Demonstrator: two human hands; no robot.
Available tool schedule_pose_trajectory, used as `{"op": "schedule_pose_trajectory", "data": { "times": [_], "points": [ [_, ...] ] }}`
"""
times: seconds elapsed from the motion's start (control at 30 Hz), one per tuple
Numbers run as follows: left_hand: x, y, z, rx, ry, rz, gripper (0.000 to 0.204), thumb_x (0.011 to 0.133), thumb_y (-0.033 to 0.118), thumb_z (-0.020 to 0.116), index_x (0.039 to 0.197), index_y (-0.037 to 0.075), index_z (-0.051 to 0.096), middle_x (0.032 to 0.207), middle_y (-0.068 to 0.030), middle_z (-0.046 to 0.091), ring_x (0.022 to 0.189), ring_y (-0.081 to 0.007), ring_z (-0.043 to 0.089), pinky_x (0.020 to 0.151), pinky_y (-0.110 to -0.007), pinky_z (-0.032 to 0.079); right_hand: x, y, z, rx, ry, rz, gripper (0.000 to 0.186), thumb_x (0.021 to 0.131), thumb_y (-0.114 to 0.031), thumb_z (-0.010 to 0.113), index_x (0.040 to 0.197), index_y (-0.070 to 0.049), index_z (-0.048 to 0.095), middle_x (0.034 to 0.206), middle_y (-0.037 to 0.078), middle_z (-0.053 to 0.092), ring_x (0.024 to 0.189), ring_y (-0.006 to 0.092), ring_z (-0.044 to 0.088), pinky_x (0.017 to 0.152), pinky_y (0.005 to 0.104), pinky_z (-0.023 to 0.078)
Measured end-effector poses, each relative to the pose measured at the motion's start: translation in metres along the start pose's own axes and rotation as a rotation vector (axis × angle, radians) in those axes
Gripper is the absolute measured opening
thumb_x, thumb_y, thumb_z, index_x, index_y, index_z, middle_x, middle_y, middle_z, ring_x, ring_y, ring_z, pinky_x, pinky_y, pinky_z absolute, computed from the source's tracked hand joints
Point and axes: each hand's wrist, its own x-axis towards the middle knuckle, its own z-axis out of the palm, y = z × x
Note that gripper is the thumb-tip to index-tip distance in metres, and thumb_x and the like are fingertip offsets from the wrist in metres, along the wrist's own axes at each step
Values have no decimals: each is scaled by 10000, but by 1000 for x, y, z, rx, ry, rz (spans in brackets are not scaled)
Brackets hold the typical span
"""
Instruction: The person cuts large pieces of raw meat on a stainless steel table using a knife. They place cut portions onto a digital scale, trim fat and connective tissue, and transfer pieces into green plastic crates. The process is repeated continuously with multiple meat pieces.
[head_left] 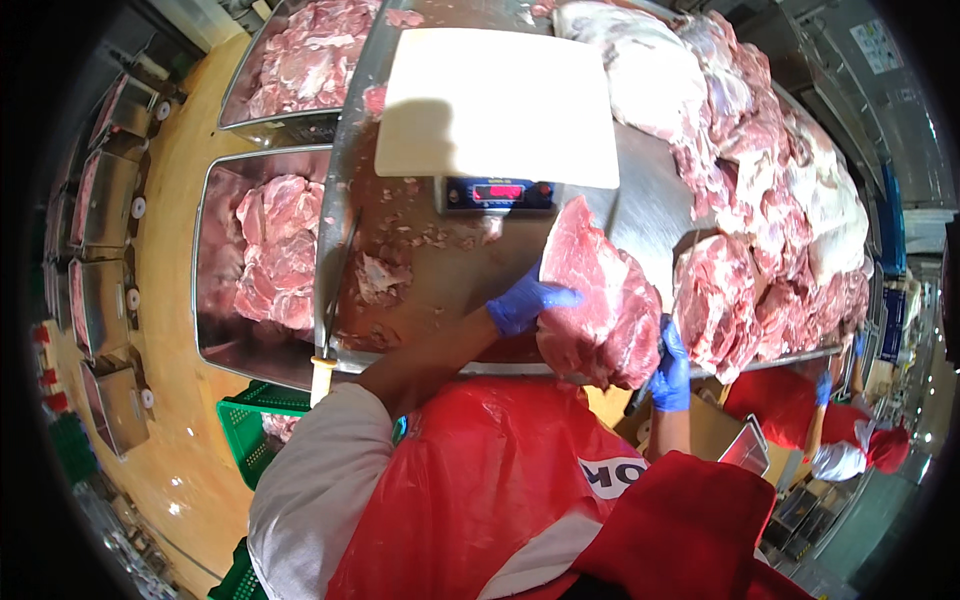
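Note:
My left hand in a blue glove grips the left side of a big slab of pink meat. My right hand, also gloved in blue, holds the slab's lower right side, at the steel table's near edge. Just above the meat is a scale with a white board on top and a red lit display. More raw cuts lie to the right. A knife with a pale yellow handle rests over the left rim of the table.
Steel bins of meat stand left of the table. Green crates sit below them. Wheeled steel bins line the far left floor. A co-worker in red and white is at the lower right. Large pale-skinned cuts fill the upper right.

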Motion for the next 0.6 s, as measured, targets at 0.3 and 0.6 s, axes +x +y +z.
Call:
{"op": "schedule_pose_trajectory", "data": {
  "times": [0.3, 0.6],
  "points": [
    [14, 164, 10, -70, 185, 272, 385, 888, 107, 652, 1246, -31, 621, 1173, -128, 686, 1120, -246, 656, 998, -427, 515, 141, -98, 169, -492, -219, -256, 436, 985, -82, 577, 1402, 27, 507, 1337, 95, 609, 1233, 188, 577, 1076, 325, 449],
    [68, 203, -43, -95, 465, 600, 374, 857, 45, 750, 1204, 65, 612, 1147, -103, 656, 994, -246, 682, 635, -352, 600, 322, -128, 309, -1079, -442, -61, 275, 967, -254, 661, 1137, -38, 666, 947, -15, 658, 774, 93, 601, 733, 237, 517]
  ]
}}
